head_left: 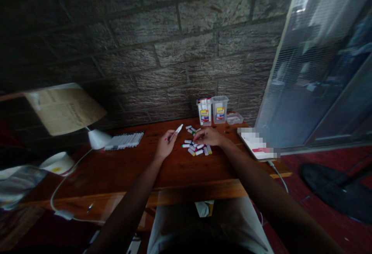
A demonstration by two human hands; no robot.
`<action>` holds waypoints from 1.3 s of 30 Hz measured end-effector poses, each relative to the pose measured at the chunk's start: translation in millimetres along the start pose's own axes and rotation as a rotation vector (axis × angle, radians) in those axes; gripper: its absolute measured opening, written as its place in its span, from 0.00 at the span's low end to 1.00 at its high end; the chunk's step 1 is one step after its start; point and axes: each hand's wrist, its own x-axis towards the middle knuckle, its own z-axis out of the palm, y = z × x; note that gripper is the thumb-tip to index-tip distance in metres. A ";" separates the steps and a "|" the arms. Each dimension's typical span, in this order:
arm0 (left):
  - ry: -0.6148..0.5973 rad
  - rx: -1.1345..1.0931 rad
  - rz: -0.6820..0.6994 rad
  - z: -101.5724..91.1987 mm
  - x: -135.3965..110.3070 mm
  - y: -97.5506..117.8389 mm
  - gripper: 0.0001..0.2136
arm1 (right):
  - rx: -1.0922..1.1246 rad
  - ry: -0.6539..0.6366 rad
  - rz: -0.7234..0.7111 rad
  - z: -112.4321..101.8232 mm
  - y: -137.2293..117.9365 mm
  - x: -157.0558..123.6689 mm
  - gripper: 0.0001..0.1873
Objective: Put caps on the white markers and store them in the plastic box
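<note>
My left hand [165, 144] is closed around a white marker [179, 129] without a cap, its tip pointing up and to the right. My right hand [207, 135] hovers just above a loose pile of marker caps [199, 152], white with coloured ends. Its fingers are bent together at the pile's upper edge; what they pinch, if anything, is too small to make out. A few more caps [188, 127] lie behind that hand. Further left, a row of white markers [124, 140] lies side by side on the wooden table [116, 172].
Against the stone wall stand a clear box of markers [205, 117], a second clear box [220, 115] and a clear lid [235, 118]. A lamp [66, 108] and a paper bowl [59, 164] are at left, with a cable. A white, partly blurred-out object [252, 141] lies at right.
</note>
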 end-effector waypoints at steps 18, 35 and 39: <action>-0.073 0.123 0.084 1.9 -3.7 -0.2 0.15 | -0.059 -0.064 0.027 -1.4 2.9 -2.1 0.17; -0.146 0.062 0.079 1.0 -5.0 2.5 0.14 | 0.076 -0.106 0.085 -1.1 -6.5 -3.4 0.19; -0.138 0.045 0.093 1.0 -5.2 3.8 0.14 | 0.215 0.036 0.067 -0.8 -9.4 0.4 0.21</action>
